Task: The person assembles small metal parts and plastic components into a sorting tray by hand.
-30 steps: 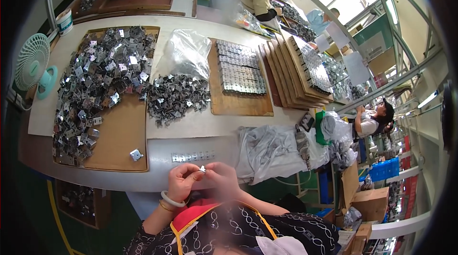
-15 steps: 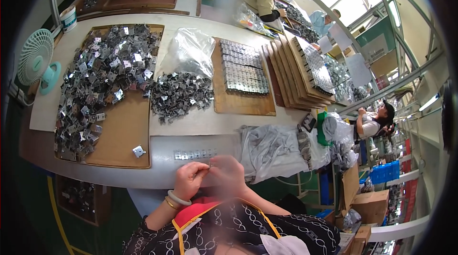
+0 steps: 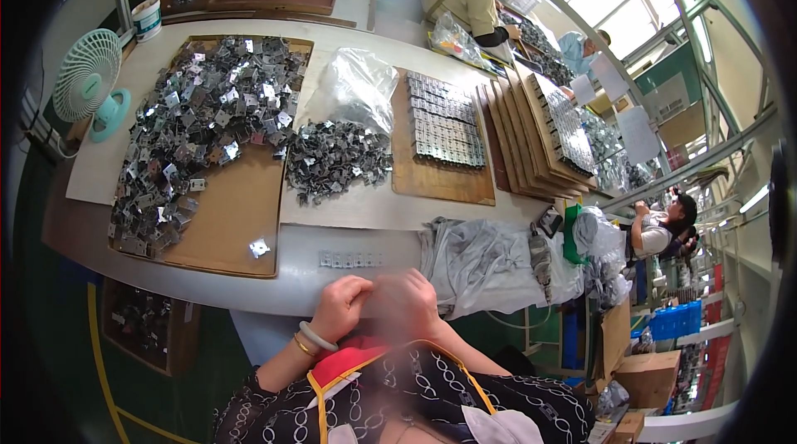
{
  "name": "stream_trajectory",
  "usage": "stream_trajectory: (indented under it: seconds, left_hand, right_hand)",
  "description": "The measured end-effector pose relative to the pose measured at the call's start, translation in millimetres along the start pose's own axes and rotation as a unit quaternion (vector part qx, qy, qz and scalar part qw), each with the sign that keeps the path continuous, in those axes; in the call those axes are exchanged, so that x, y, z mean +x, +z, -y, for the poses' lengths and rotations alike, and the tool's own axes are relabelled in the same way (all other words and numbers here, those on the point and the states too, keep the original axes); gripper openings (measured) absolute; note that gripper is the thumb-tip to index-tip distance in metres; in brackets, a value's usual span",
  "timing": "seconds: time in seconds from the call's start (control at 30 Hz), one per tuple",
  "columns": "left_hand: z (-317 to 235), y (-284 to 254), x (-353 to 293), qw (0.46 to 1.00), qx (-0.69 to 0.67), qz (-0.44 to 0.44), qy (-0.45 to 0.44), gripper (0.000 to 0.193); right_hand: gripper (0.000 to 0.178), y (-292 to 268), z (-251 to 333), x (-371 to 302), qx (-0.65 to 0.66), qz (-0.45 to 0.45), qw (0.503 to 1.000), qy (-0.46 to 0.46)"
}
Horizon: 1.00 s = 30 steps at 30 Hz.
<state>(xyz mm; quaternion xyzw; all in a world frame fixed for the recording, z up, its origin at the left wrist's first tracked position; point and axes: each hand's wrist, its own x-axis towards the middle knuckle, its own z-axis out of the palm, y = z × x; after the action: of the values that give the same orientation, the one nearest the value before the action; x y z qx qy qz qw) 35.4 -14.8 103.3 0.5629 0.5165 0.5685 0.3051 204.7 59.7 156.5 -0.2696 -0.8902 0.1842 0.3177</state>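
Note:
My left hand, with a pale bangle and a gold-coloured one at its wrist, has thumb and fingers pinched together just in front of the metal work surface. Close beside it, my right hand is curled, its fingertips partly lost in a blurred patch. Whatever either hand holds is hidden or too small to name. Beyond my fingers, a short row of small metal plates lies on the surface. One loose bracket sits by the near right corner of a shallow tray heaped with metal brackets.
A pile of darker metal parts lies by a clear bag. Behind it, a board carries rows of parts; stacked boards lean right. Grey cloth and a power screwdriver lie nearer. A fan stands left.
The whole view has shifted, so the table's things sit further right and slightly higher. My hands stay close together; the small piece glimpsed between my fingertips before no longer shows.

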Motion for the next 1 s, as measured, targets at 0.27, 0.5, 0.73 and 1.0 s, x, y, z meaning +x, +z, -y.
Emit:
stream_trajectory:
  seconds: [0.27,0.5,0.73,1.0]
  left_hand:
    - [-21,-8,-13,0.998,-0.021,0.036,-0.052,0.021]
    - [-23,-56,-23,0.991,0.133,-0.007,0.008,0.019]
    - [1,-134,-15,0.915,0.338,-0.216,-0.045,0.028]
    - [64,-156,-14,0.934,0.350,-0.047,-0.047,0.029]
  right_hand:
    - [0.019,0,5,-19,0.047,-0.002,0.994,0.095]
    - [0.018,4,-20,-10,0.106,-0.063,0.977,0.173]
    - [0.023,8,-27,-10,0.166,-0.096,0.959,0.208]
    - [0.027,16,-38,-37,0.087,-0.117,0.962,0.230]
